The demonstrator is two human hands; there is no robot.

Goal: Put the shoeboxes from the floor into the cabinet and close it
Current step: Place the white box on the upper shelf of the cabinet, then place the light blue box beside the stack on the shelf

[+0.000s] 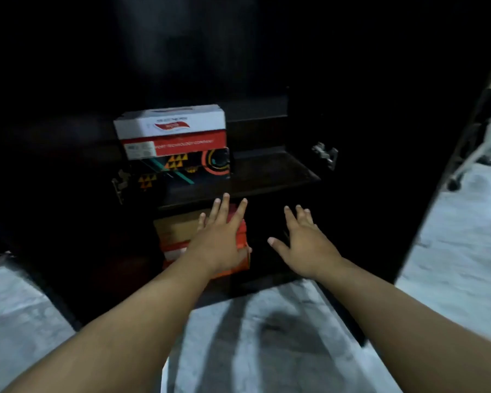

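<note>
A: Both arms are out in front of the open cabinet [267,177]. The left hand [221,239] lies flat, fingers [224,205] straight and spread, against the front of the orange shoebox [182,239] on the lower shelf.

B: Gripping it?

A: No curl at all; it reads as a push with the palm. The right hand [301,245] is just beside it, fingers splayed and empty, over the dark gap to the right of that box.

B: And upstairs?

A: On the upper shelf sits a stack: a white and red box [170,123] on top of a black patterned box [182,168], both tucked to the left. The shelf's right half looks bare, though it's dark in there.

B: How will these handle?

A: Cardboard, I'd judge: light, stiff at the edges, soft in the middle of a panel. Press near a corner or along the lid rim, or take the two short ends, so the wall doesn't cave.

B: Anything on the floor [267,336]?

A: No box shows on the grey concrete. The right door [408,194] stands swung out, its hinge [325,154] visible.
</note>
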